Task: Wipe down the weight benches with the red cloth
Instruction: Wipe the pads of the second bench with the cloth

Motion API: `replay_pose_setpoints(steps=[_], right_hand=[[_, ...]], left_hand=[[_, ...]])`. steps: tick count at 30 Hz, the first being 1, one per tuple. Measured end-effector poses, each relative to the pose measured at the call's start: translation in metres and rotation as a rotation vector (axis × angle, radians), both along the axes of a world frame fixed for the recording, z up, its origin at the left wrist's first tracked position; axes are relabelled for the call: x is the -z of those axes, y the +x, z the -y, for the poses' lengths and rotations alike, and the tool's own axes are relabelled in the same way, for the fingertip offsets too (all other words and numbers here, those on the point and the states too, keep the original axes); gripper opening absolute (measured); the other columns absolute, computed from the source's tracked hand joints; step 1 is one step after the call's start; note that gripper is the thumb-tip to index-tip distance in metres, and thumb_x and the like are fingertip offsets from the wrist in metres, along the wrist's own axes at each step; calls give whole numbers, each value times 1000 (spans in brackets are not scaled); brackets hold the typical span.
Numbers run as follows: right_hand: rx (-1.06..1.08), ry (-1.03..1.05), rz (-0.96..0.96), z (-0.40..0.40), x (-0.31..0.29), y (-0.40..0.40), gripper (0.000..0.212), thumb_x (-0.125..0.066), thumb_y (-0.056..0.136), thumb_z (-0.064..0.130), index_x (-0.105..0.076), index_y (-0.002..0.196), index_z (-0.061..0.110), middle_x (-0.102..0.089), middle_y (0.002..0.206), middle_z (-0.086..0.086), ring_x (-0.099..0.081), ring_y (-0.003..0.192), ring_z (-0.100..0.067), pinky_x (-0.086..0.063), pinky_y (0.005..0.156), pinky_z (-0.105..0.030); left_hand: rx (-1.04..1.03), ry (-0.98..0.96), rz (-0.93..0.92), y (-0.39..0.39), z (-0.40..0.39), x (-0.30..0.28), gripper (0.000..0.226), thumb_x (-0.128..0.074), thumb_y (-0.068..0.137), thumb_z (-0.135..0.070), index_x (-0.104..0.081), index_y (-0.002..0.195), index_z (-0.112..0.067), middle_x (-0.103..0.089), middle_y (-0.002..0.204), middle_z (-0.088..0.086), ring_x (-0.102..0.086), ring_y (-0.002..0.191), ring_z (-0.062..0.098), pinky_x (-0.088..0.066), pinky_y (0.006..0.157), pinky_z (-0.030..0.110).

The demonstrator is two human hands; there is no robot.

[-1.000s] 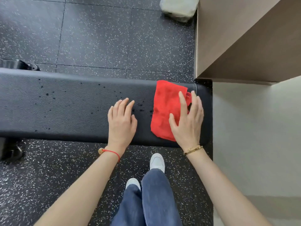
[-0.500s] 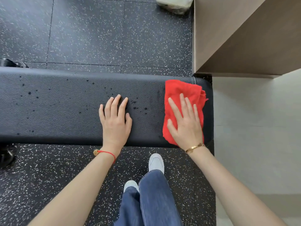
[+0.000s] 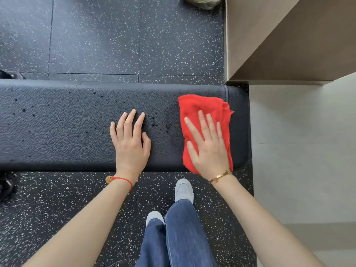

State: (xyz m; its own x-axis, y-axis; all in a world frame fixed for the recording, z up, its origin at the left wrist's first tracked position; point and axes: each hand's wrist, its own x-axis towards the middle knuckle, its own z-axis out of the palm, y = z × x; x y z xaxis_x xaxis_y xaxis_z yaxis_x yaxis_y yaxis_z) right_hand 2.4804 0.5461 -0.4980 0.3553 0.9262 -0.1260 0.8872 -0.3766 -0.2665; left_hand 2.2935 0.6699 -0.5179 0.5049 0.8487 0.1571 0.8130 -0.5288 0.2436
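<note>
Red cloth (image 3: pixel 204 116) spread flat on the black bench (image 3: pixel 67 132), right of frame centre, close to the pad's rounded right end. Pinned there by the right hand (image 3: pixel 209 149), palm down, fingers straight and splayed across the fabric: an open, pressing grip, nothing curled around the cloth. Left hand (image 3: pixel 131 145) just left of it, apart from the cloth, also flat and open on the bare pad, holding nothing, probably only bracing. Dark droplets (image 3: pixel 153 121) scattered between the two hands and on toward the left edge of the frame. Judged from that: hardly begun. Only the right end possibly covered; the whole speckled stretch leftward still to wipe, plus any other benches, none in view. Speckled rubber floor (image 3: pixel 115 45) above and below the pad
</note>
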Motion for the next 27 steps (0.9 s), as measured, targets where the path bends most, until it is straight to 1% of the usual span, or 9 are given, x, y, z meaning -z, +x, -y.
replay_pose_setpoints(steps=[3,6,11,13,16,19,21,24,27], right_hand=[[136,-5,-14,-26,0,12,69,-42,90,45,-15,153,36,-4,164,-3,0,151,-26,-6,122,-49],[219,2,5,-52,0,4,71,-41,89,53,-16,153,36,-7,164,-2,-5,151,-26,-4,122,-48],[-91,41,-6,-17,2,-27,67,-43,92,45,-16,153,36,-7,164,2,-5,151,-20,-9,122,-47],[-105,53,-40,5,3,-16,70,-47,91,44,-16,153,37,-7,163,4,-3,151,-17,-10,122,-46],[57,24,-38,20,1,17,73,-50,89,47,-16,153,38,-5,164,5,-2,151,-18,-8,123,-45],[236,22,-16,-8,-1,30,69,-46,90,47,-19,153,35,-8,164,-1,-5,151,-25,-5,123,-46],[271,17,-7,-31,-1,20,66,-42,92,44,-19,153,34,-9,163,-4,-6,151,-26,-3,122,-47],[131,20,-12,-34,0,-9,64,-41,94,39,-19,153,33,-9,163,-3,-7,151,-24,-4,122,-47],[-54,28,-38,-4,2,-30,62,-39,96,33,-15,154,34,-7,164,1,-3,151,-20,-8,122,-47]], left_hand=[[-5,-1,0,0,0,2,49,-44,95,-21,-42,145,-18,-39,152,5,-32,143,28,-17,120,55],[-4,8,6,0,0,4,50,-44,95,-21,-42,145,-19,-39,152,5,-32,143,28,-17,120,55],[-4,8,13,0,0,4,50,-45,94,-20,-42,144,-19,-39,153,5,-32,143,28,-17,120,54],[-3,4,18,-1,-1,3,50,-45,95,-20,-42,144,-19,-39,152,5,-32,143,28,-17,120,54],[-4,-3,30,0,0,3,49,-44,96,-21,-42,145,-19,-39,152,4,-31,144,27,-16,120,54],[-14,-5,44,1,1,4,49,-43,96,-20,-42,144,-20,-39,152,4,-31,143,27,-15,121,54],[-15,-5,47,1,1,4,49,-43,95,-20,-43,144,-19,-40,152,5,-32,143,28,-15,121,55],[-17,-9,49,3,1,2,49,-45,94,-18,-44,144,-18,-40,151,6,-33,143,29,-16,120,55],[-11,-11,48,2,1,2,50,-46,93,-17,-44,143,-18,-40,151,6,-33,142,29,-17,119,56]])
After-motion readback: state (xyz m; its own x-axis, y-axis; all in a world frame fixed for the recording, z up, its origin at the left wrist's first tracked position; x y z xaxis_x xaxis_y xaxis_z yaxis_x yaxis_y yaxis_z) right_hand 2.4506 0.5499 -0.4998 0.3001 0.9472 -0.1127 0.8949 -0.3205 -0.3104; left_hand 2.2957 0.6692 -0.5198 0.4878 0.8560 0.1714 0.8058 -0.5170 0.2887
